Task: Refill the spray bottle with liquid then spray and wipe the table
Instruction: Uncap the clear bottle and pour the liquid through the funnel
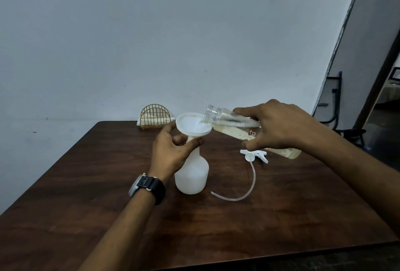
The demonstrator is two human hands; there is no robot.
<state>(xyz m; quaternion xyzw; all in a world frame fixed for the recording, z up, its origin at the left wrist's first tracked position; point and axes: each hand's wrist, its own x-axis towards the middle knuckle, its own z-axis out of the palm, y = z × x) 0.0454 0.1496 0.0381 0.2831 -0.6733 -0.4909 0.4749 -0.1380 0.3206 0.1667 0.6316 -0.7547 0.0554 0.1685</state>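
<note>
A: We're mid-pour. The right hand (279, 125) is wrapped around a clear plastic bottle of pale yellowish liquid (236, 129), tipped nearly flat, its open threaded mouth over the rim of a white plastic funnel (192, 124) at centre frame.

B: And the left hand (171, 151) is curled around the funnel's stem and the neck of the white translucent plastic spray bottle (191, 173), which stands upright on the dark brown wooden surface (108, 195) just below centre. Fingers closed loosely, steadying both.

A: So this looks like the refill step, not finished. Plenty of liquid sits in the clear bottle.

B: The white trigger spray head with its long curved dip tube (253, 156) lies on the surface right of centre, apart from the spray bottle.

A: Next, I'd judge, a steeper tilt to keep liquid running, watching the funnel doesn't overflow. Then funnel off, tube in, head screwed on.

B: For wiping, a gold wire holder with pale folded cloths (154, 117) waits at the far edge, above centre.
</note>
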